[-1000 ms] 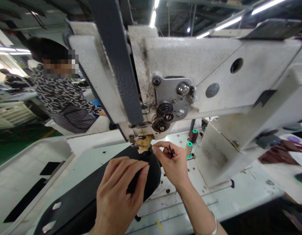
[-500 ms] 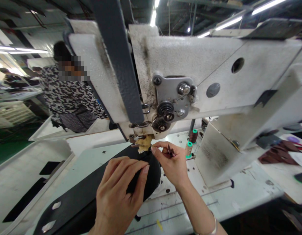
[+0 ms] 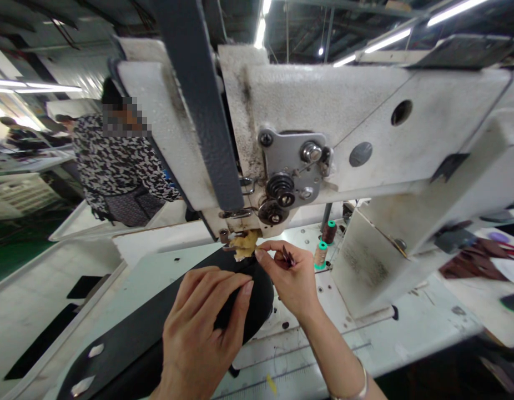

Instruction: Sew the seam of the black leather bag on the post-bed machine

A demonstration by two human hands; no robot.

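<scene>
A long black leather-like piece (image 3: 127,328) with rounded ends and whitish patches lies under the head of a white sewing machine (image 3: 365,116). My left hand (image 3: 207,322) is over this piece, thumb and forefinger tips pinched together; whatever is between them is too small to make out. Close to the needle area, my right hand (image 3: 292,280) pinches at the side of a yellowish cloth wad (image 3: 245,243) around the presser foot. Dark pointed blades, like small thread snips (image 3: 288,256), stick out of its curled fingers. The needle itself is hidden.
Two thread spools, brown (image 3: 329,232) and tan (image 3: 321,255), stand behind my right hand. A ruler strip (image 3: 277,378) runs along the table's front. Black pieces (image 3: 44,339) lie in the trough at left. Beyond the machine stands a person in a patterned top (image 3: 115,161).
Both hands hold nearly the same pose, with my right hand shifted very slightly left. The person behind has moved a little to the right.
</scene>
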